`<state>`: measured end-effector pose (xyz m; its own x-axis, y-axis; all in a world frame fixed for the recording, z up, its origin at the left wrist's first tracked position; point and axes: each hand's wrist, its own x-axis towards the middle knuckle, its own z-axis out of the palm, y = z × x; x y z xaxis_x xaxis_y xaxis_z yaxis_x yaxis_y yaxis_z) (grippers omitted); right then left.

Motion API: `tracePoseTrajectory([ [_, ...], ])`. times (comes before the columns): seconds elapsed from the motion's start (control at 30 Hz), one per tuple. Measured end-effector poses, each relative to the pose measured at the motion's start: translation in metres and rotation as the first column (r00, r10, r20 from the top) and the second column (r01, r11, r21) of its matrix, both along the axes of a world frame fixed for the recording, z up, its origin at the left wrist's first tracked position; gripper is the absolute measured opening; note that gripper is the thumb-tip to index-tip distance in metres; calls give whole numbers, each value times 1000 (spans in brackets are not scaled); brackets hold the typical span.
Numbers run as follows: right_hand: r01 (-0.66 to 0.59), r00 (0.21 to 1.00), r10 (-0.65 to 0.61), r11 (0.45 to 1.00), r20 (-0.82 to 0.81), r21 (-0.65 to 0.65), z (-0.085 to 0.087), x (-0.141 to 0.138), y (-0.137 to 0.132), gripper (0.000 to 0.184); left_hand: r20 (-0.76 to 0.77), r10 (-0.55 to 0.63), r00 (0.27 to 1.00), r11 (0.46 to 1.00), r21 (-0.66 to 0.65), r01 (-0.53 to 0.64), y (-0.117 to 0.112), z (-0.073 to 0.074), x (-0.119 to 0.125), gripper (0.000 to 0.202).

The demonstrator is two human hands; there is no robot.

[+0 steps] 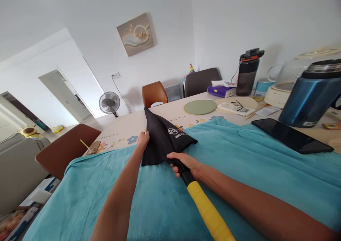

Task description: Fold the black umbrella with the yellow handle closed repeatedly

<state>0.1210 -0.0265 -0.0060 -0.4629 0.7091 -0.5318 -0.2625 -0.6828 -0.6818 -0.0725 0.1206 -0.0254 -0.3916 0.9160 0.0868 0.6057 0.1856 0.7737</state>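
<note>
A folded black umbrella [160, 138] with a white printed logo lies with its tip pointing away and its canopy fabric loose and spread toward me. Its handle [206, 209] is wrapped in yellow and comes toward me at the lower right. My left hand [144, 139] is closed on the left edge of the canopy; its fingertips are partly hidden. My right hand [183, 163] wraps round the black part just below the fabric, thumb on top. Under both hands a turquoise cloth [106, 191] covers the near part of the table.
On the right are a black phone [291, 134], a blue flask [310, 92], a dark bottle [247, 72], glasses [239, 106] and a purple box [221, 91]. A green round mat [199, 107] lies mid-table. Chairs [154, 93] and a fan [109, 102] stand beyond.
</note>
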Motion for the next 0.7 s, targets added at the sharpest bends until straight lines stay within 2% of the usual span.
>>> tracePoseTrajectory([
  [0.13,1,998,-3,999,-70,-33,5,6,3,20,15,-50,999,998,43,49,1,0,6,42],
  [0.23,4,992,-11,998,-128,-55,12,10,4,23,-138,-79,987,992,90,92,-5,0,-6,33],
  [0.33,16,989,-24,998,-143,-59,18,11,4,20,-264,-134,955,985,71,158,-10,-1,-9,21],
  [0.47,-43,980,29,997,-199,-66,27,14,2,22,-285,-195,939,979,-2,203,-11,-1,18,12],
  [0.6,-63,945,51,998,-324,-27,35,20,-3,22,-211,-166,963,986,-15,167,-9,3,52,11],
  [0.7,-36,937,31,999,-348,-6,35,21,-7,21,-137,-146,980,989,17,150,-8,3,69,12],
])
